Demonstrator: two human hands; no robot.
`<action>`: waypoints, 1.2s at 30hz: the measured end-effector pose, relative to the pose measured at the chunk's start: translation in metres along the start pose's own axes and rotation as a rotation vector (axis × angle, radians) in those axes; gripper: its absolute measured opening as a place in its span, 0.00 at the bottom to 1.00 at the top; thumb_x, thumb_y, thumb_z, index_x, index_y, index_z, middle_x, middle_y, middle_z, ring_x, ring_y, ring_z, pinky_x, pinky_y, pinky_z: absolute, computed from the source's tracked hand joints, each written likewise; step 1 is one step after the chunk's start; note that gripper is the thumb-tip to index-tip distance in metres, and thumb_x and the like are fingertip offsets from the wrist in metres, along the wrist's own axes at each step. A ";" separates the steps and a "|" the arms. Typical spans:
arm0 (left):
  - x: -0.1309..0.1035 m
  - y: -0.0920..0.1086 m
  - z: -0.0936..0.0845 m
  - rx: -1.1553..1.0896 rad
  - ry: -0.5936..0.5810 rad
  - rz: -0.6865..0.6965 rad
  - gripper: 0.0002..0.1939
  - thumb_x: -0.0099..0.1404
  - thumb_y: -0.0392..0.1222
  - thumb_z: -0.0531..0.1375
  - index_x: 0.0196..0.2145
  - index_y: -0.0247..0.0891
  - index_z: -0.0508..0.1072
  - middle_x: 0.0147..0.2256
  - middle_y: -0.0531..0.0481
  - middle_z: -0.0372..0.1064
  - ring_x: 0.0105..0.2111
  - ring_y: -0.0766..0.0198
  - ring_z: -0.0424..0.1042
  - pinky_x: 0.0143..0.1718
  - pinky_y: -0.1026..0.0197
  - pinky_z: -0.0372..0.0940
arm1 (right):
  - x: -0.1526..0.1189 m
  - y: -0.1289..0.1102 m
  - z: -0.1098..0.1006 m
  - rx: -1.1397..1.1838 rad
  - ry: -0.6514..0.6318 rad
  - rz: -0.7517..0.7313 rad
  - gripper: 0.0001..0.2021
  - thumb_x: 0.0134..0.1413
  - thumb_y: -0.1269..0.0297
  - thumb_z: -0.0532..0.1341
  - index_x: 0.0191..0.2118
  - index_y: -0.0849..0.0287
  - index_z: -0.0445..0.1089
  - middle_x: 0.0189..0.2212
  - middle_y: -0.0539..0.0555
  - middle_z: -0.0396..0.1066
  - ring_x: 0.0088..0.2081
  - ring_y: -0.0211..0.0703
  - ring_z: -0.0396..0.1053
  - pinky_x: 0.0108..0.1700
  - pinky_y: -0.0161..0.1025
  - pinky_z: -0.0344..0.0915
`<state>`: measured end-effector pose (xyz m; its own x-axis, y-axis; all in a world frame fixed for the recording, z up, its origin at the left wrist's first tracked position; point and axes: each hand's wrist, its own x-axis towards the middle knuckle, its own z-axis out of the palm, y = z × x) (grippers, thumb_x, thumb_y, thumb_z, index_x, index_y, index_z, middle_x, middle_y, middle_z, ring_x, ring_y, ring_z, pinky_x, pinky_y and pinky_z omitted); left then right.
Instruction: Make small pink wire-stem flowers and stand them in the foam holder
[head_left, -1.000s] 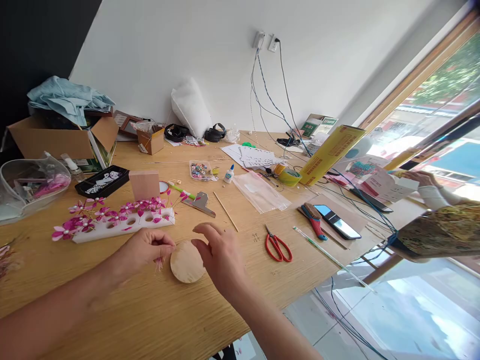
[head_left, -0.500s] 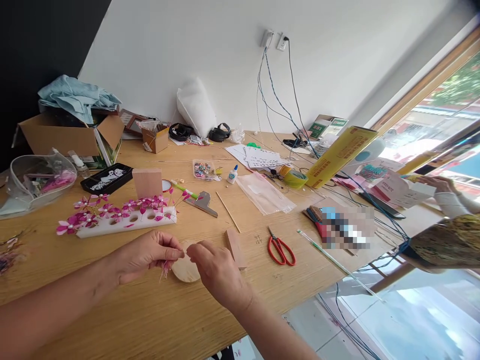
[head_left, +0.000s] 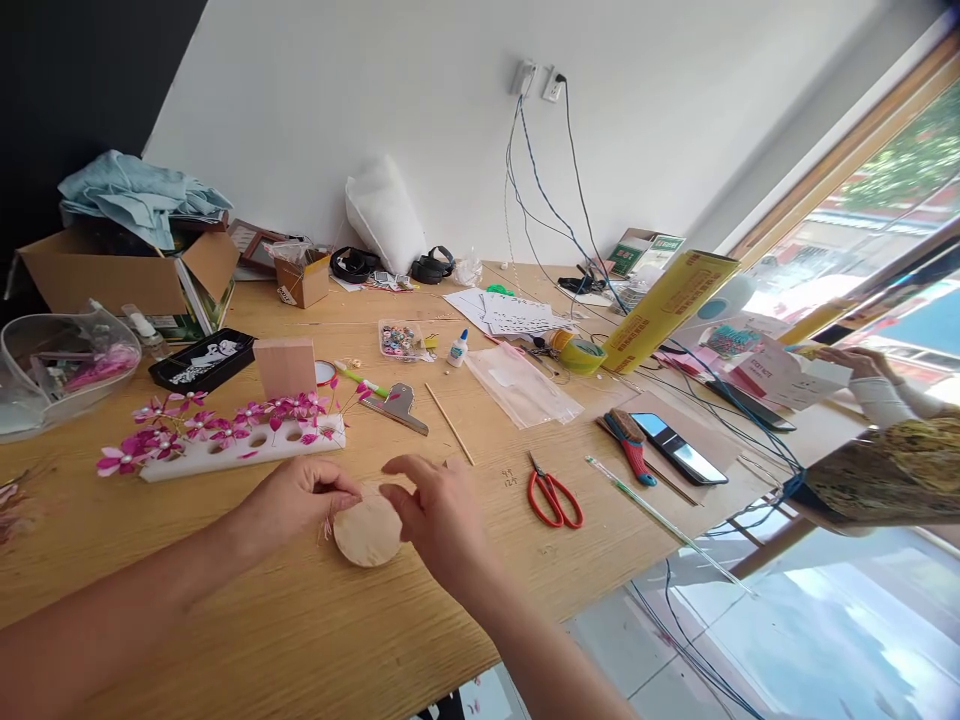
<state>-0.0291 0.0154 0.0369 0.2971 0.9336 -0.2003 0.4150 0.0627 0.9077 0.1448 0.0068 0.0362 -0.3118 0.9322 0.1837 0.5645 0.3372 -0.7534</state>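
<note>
**Blossoms look done, pink strands look unfinished**

At the far left of the frame, we see a clear tub with pink-wrapped items inside; above it, a cardboard box is topped by blue cloth. Next comes a black tray of white pieces. Below that, a white holder carries the blossoms; some holes show bare. We judge these flowers largely made up. A small carton, upper left of centre, holds clear plastic.

At lower centre-left, our left hand has thumb and fingertips pinched on the strands, which hang just beside a round disc on the table. They seem an early stage; how much work is left, we cannot tell. Near the middle, a lidless-looking clear box contains small colourful pieces. Our right hand, right of the disc, has thumb and forefinger apart, nothing visible between them.
</note>
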 end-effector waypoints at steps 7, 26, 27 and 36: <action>-0.001 -0.004 0.000 -0.439 -0.024 -0.197 0.11 0.45 0.45 0.66 0.23 0.34 0.74 0.22 0.54 0.65 0.22 0.69 0.58 0.26 0.65 0.57 | -0.021 0.003 0.008 -0.407 0.012 -0.496 0.09 0.59 0.73 0.48 0.41 0.60 0.64 0.41 0.57 0.69 0.34 0.39 0.70 0.28 0.31 0.63; -0.004 -0.007 0.007 0.409 0.076 0.376 0.11 0.57 0.37 0.52 0.26 0.40 0.75 0.24 0.51 0.61 0.26 0.64 0.61 0.28 0.62 0.54 | 0.008 0.016 0.015 0.395 -0.227 0.359 0.11 0.52 0.75 0.51 0.21 0.59 0.58 0.15 0.44 0.62 0.13 0.30 0.61 0.16 0.27 0.56; -0.002 -0.007 0.006 0.369 0.081 0.329 0.11 0.56 0.38 0.53 0.26 0.40 0.75 0.24 0.51 0.62 0.26 0.63 0.62 0.28 0.63 0.54 | 0.007 0.016 0.011 0.321 -0.192 0.338 0.10 0.52 0.75 0.52 0.23 0.59 0.60 0.16 0.45 0.64 0.13 0.30 0.62 0.16 0.27 0.56; 0.002 -0.005 0.001 -0.406 -0.050 -0.208 0.11 0.45 0.46 0.65 0.23 0.34 0.73 0.21 0.55 0.63 0.22 0.69 0.58 0.27 0.64 0.56 | -0.019 0.015 0.013 -0.425 0.126 -0.533 0.09 0.60 0.72 0.49 0.42 0.62 0.64 0.43 0.59 0.70 0.35 0.39 0.71 0.27 0.31 0.63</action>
<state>-0.0296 0.0166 0.0314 0.2885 0.8692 -0.4016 0.1023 0.3891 0.9155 0.1491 -0.0076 0.0136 -0.5530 0.6249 0.5511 0.6178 0.7513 -0.2321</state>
